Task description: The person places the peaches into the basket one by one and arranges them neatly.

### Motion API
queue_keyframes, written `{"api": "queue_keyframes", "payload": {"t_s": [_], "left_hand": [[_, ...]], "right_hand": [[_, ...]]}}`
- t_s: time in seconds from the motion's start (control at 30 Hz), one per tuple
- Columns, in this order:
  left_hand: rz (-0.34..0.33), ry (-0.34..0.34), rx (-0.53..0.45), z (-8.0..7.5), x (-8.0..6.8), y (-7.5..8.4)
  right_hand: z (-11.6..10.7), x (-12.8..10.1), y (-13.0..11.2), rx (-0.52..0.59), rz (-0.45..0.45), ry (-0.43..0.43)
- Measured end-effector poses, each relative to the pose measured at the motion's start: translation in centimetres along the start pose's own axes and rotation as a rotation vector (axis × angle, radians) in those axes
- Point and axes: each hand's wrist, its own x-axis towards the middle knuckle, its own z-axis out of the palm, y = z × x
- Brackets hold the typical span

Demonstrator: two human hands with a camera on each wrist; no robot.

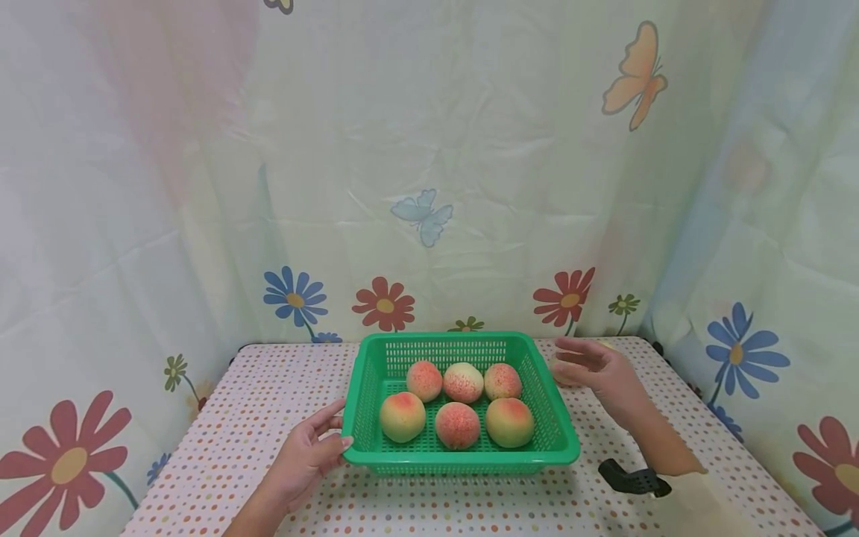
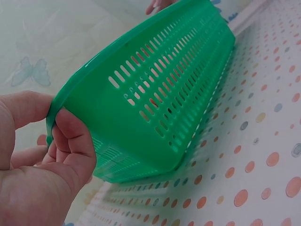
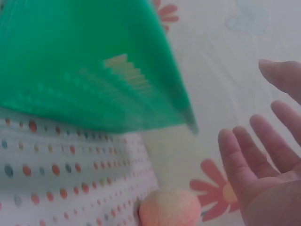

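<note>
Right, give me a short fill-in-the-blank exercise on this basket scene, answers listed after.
1. The green basket holds ___ peaches.
2. The left hand grips the basket's near left ___.
3. The right hand, fingers spread, holds ___.
4. A seventh peach lies on the dotted tablecloth, ___ the basket.

Missing words: six; corner; nothing; outside

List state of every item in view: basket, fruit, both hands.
green basket: upright on the dotted tablecloth, holding fruit
six peaches: inside the basket, two rows of three
loose peach: on the tablecloth outside the basket, near the right hand
left hand: grips the basket's near-left corner rim
right hand: open, fingers spread, beside the basket's far-right corner, holding nothing
</note>
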Motion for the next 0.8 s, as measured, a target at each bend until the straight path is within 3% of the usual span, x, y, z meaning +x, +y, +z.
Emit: {"api": "queue_keyframes", "payload": {"t_s": [0.27, 0.47, 0.8], "left_hand": [[0.004, -0.011, 0.008, 0.0, 0.1, 0.1], [0.019, -0.03, 0.0, 0.0, 0.0, 0.2], [0.004, -0.023, -0.011, 0.0, -0.1, 0.1]], "right_hand": [[-1.2, 0.7, 2.4, -0.084, 0.027, 0.066], [-1.8, 1.3, 4.1, -0.11, -0.003, 0.109], [-2.0, 1.6, 5.9, -0.045, 0.073, 0.155]]}}
